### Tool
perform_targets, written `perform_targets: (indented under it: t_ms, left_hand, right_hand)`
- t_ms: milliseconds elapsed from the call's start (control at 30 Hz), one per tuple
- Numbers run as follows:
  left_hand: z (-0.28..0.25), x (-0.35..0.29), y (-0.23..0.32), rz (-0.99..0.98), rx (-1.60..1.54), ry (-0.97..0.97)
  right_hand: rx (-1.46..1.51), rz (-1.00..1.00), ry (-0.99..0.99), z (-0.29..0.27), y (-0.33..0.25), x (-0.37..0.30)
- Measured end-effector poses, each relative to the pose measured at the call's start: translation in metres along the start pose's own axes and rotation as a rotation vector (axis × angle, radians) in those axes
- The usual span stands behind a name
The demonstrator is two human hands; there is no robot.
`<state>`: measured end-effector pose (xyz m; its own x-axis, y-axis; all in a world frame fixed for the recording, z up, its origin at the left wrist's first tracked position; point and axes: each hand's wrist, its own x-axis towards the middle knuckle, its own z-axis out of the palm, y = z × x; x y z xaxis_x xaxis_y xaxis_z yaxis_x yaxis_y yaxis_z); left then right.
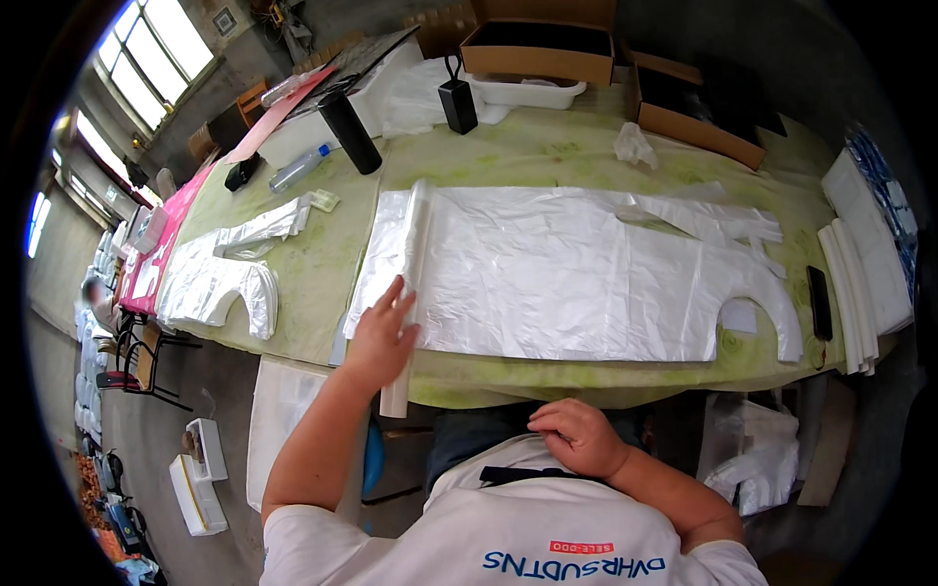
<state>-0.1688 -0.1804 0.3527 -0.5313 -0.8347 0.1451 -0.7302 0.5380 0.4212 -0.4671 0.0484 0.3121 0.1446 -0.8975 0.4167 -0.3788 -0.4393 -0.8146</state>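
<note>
Long desk (313,264) under pale green cover; grey concrete floor (195,391); bright windows (156,49) upper left; black metal chair (147,366) beside desk.

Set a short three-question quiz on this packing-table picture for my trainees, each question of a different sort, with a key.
1. True or false: the left hand rests on the white roll.
2. Where is the right hand? A) on the black flask B) near the person's chest, off the table C) on the phone
3. Fill in: the plastic sheet lies spread flat on a ____ table.

Key: 1 true; 2 B; 3 green.
</note>
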Motion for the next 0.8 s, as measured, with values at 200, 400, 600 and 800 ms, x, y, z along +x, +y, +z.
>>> perform_targets:
  t_ms: [200, 400, 600, 800]
  left_hand:
    - [-0.013, 0.009, 0.011, -0.016, 0.306, 0.077]
    - [-0.01, 0.007, 0.009, -0.179, 0.328, -0.195]
    - [-0.013, -0.003, -0.019, -0.22, 0.269, -0.018]
    - [-0.026, -0.002, -0.019, -0.479, 0.207, -0.121]
  right_hand:
    - [0.043, 0.075, 0.051, 0.001, 0.006, -0.006]
    - [0.051, 0.123, 0.05, 0.001, 0.008, -0.012]
    - [0.063, 0.155, 0.049, 0.004, 0.011, -0.015]
    - [0.069, 0.17, 0.021, 0.009, 0.013, -0.015]
